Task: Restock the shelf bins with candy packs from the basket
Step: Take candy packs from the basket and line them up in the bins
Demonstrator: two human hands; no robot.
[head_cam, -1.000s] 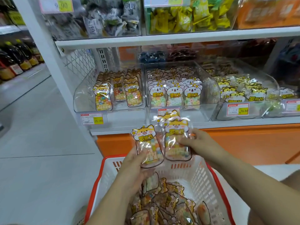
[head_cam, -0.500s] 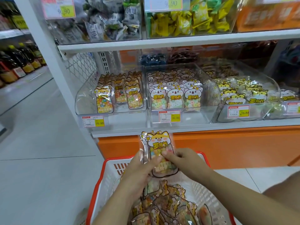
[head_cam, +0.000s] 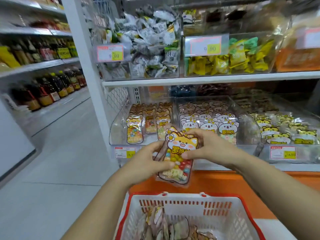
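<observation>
The small stack of clear, orange cat-faced candy packs (head_cam: 178,160) is now riding well above the red-rimmed white plastic basket (head_cam: 173,198). A second ago it was hanging just over the rim. It is nearing the clear plastic shelf bin of matching packs (head_cam: 118,130). The left grip (head_cam: 147,163) and right grip (head_cam: 209,149) are both curling round the stack's sides, pinching it between them, so dropping it in looks like the next step.

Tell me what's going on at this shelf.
A person holds a few orange-cat candy packs between the left hand and right hand, above the basket and just in front of the left clear bin, which holds matching packs. None of these is in the bin yet; more packs lie in the basket.
</observation>
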